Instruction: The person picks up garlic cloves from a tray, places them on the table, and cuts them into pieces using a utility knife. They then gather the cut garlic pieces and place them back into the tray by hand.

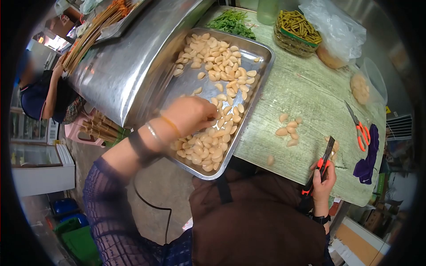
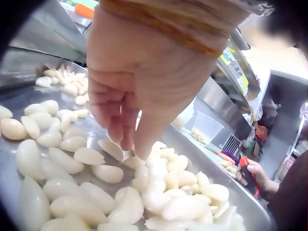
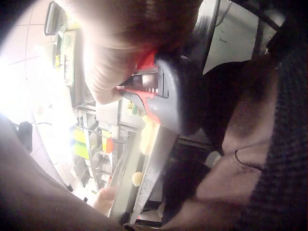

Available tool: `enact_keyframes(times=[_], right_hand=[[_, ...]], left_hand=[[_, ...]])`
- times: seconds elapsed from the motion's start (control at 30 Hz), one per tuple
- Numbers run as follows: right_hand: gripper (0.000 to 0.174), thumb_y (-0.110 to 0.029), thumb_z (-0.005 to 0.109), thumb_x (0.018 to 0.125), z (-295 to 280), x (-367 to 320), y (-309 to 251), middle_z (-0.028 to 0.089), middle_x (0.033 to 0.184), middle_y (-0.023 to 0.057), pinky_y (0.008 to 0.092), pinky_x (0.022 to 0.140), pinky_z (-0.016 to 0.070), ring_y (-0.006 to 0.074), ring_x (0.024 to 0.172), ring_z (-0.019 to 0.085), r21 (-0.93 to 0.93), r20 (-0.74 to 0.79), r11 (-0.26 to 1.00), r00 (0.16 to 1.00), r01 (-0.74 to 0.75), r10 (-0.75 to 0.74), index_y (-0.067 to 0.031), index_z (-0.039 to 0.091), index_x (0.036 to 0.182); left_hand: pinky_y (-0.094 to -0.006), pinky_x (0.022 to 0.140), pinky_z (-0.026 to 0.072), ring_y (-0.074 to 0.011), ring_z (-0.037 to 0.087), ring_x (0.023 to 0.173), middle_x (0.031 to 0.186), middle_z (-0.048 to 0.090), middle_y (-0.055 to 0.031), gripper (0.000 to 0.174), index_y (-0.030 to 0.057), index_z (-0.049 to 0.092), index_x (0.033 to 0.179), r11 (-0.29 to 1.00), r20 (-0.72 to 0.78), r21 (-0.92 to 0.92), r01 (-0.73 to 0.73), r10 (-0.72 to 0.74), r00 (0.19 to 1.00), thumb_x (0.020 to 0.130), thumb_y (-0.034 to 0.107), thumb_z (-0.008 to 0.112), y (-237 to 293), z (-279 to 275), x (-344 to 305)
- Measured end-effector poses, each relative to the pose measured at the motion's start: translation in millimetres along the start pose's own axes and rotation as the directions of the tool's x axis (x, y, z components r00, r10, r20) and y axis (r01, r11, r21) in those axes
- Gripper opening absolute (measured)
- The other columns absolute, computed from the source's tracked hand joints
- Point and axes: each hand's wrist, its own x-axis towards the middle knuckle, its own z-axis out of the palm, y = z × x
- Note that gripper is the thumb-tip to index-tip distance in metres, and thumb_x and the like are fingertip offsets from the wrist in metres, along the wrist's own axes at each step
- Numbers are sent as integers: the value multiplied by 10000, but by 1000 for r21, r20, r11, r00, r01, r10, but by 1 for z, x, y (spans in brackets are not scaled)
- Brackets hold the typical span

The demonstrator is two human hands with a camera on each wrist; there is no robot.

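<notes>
Peeled garlic cloves (image 1: 204,148) (image 2: 79,204) lie in two main heaps in a metal tray (image 1: 270,57). My left hand (image 1: 191,115) (image 2: 144,72) reaches down into the tray between the heaps, its thumb and fingertips pinching a clove at the near heap's edge. My right hand (image 1: 323,184) (image 2: 257,175) (image 3: 139,29) grips a red and black utility knife (image 1: 323,165) (image 2: 246,173) (image 3: 168,91) over the table's near edge, the blade pointing up in the head view. Several loose cloves (image 1: 290,128) lie on the table between tray and knife.
On the pale green table (image 1: 284,88) are orange-handled scissors (image 1: 363,135), purple cloth (image 1: 367,166), a container of green pods (image 1: 297,33), plastic bags (image 1: 335,26) and greens (image 1: 230,23). A metal surface (image 1: 120,57) adjoins the tray; another person (image 1: 40,97) stands at far left.
</notes>
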Motion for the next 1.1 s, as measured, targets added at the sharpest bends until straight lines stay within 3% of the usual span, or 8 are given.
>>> enact_keyframes(times=[0.23,0.37,0.43,0.47,0.57,0.7,1.03,1.1], right_hand=[[244,-140,642,953,0,-2,-1,662,968,75,305,866,480,152,903,588,-17,-3,1000,1000,-12,12,10,585,1138],[255,-153,648,958,0,-1,-2,660,969,75,307,870,479,152,909,588,-14,-6,1000,1000,-6,6,9,586,1144],[260,-156,650,958,0,-1,-2,661,974,75,307,872,478,151,913,587,-12,-2,1000,1000,-2,2,9,586,1149],[263,-157,651,958,0,-1,-3,661,976,75,307,874,478,150,916,587,-10,2,1000,1000,0,0,9,586,1151],[265,-150,651,954,-1,-1,2,661,983,75,307,880,478,150,923,588,7,1,1000,1000,-20,20,10,586,1156],[260,-133,646,946,0,-1,3,663,982,72,306,877,477,149,920,587,-1,-7,1000,1000,-5,5,9,587,1155],[250,-137,645,945,0,-1,1,663,973,69,304,871,477,146,910,589,-5,-7,1000,1000,-1,1,4,588,1143],[253,-142,648,947,0,-1,1,663,970,67,300,866,476,143,905,589,-3,-8,1000,1000,1,-1,5,587,1143]], left_hand=[[-422,763,559,-334,691,856,881,695,-94,221,80,710,985,995,37,98,9,-13,999,776,48,773,10,8,8],[-352,754,567,-246,705,829,875,667,-60,160,62,685,1012,981,19,-181,73,-71,997,855,40,707,1,-4,-2],[-306,754,571,-177,706,831,894,659,-35,134,53,671,1035,865,15,-474,166,-180,984,901,43,669,-5,-12,-11],[-261,768,573,-110,686,861,928,651,-19,119,47,662,1067,569,247,-718,399,-328,912,949,63,651,0,-23,-14],[-249,756,578,-104,688,855,944,664,-13,138,54,651,1075,342,429,-785,517,-302,851,938,51,669,2,-34,-21],[-311,713,524,-176,657,792,885,661,-39,172,53,689,987,939,210,-285,194,-137,968,886,115,813,10,-4,-28],[-350,741,524,-251,657,835,921,677,-62,234,69,672,981,935,71,-343,88,-67,995,806,5,813,24,3,-46],[-348,753,530,-257,667,850,926,686,-67,214,65,684,982,873,146,-416,255,-213,966,816,10,809,33,-6,-46]])
